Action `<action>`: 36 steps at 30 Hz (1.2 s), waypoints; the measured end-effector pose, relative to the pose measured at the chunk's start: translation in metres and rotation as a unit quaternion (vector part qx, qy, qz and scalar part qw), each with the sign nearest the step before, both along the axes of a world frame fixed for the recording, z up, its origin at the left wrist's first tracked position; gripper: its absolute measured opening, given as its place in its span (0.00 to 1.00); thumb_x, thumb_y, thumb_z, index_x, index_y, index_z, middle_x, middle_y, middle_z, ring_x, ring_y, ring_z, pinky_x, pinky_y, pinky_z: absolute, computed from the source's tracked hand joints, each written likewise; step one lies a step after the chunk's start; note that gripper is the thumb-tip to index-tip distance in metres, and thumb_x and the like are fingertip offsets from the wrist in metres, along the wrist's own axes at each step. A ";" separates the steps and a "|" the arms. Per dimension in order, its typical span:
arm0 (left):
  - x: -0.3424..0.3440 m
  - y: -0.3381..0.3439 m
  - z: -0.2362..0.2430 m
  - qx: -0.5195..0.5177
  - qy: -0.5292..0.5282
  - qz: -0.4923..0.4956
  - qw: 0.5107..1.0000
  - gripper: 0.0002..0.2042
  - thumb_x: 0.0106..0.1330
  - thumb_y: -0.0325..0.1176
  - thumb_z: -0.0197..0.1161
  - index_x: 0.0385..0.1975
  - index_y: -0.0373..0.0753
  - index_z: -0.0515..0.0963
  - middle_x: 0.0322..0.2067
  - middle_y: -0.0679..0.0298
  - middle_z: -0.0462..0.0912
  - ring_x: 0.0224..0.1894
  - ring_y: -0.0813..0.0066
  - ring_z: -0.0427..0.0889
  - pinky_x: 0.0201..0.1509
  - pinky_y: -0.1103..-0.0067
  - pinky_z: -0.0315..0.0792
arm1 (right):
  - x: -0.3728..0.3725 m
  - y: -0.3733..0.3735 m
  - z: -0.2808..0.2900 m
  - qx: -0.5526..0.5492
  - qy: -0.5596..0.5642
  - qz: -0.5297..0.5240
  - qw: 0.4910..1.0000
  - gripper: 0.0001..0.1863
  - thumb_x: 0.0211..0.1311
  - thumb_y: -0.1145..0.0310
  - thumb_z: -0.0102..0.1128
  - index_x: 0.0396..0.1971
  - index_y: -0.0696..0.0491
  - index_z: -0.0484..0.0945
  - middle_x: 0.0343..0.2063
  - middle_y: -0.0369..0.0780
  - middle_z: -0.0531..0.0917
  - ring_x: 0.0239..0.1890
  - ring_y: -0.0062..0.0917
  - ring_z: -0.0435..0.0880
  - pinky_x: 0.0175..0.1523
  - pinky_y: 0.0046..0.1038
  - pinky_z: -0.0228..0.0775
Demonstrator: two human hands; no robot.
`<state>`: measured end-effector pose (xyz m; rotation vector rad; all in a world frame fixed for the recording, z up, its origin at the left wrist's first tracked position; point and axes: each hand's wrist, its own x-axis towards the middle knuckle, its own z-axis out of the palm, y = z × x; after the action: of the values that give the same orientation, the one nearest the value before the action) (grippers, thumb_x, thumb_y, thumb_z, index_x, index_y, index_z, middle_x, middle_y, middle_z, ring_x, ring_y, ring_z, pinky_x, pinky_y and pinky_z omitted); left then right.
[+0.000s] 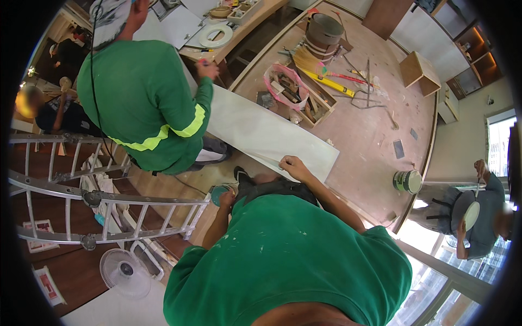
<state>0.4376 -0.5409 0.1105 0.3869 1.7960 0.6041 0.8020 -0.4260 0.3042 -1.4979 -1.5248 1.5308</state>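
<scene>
At the near end of the long white panel (261, 130), the person's right hand (293, 165) rests on the board's edge, fingers curled down over it and closed on the panel's rim. The forearm runs back from that hand toward the green shirt at the bottom of the view, elbow bent, wrist roughly level with the board. The left hand (225, 198) sits lower, off the panel's near corner, wrapped around a small teal round object (217, 191); what that object is cannot be made out.

At the panel's far end, a co-worker in a green shirt with yellow bands has a hand (207, 69) on the board's upper edge, holding something small and red.

The panel lies slanted, spanning from the workbench (239, 38) side down toward the person. Beyond the panel lie a wooden tray of tools (304, 98), a yellow level (329, 82) and a bucket (323, 32); a paint can (408, 181) stands to the panel's right, an aluminium ladder (81, 195) and a fan (125, 271) to its left.

The likely risk: the board is long and thin and gripped by one hand at this end, so it could slip, twist or flex if the two people move out of step. Its lower edge could also knock the tool tray just beyond it.
</scene>
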 end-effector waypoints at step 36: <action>-0.028 0.288 -0.040 -0.211 -0.318 0.068 0.922 0.36 0.70 0.54 0.53 0.65 0.28 0.58 0.56 0.48 0.73 0.53 0.54 0.76 0.56 0.60 0.75 | -0.221 0.120 0.180 -0.095 0.028 -0.132 0.986 0.09 0.71 0.67 0.50 0.33 0.57 0.73 0.37 0.35 0.78 0.37 0.15 0.70 0.44 0.21 0.62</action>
<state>0.4091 -0.2532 0.0709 -0.2184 1.2723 0.3598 0.5812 -0.3063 0.4838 -1.6705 -1.1221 1.5791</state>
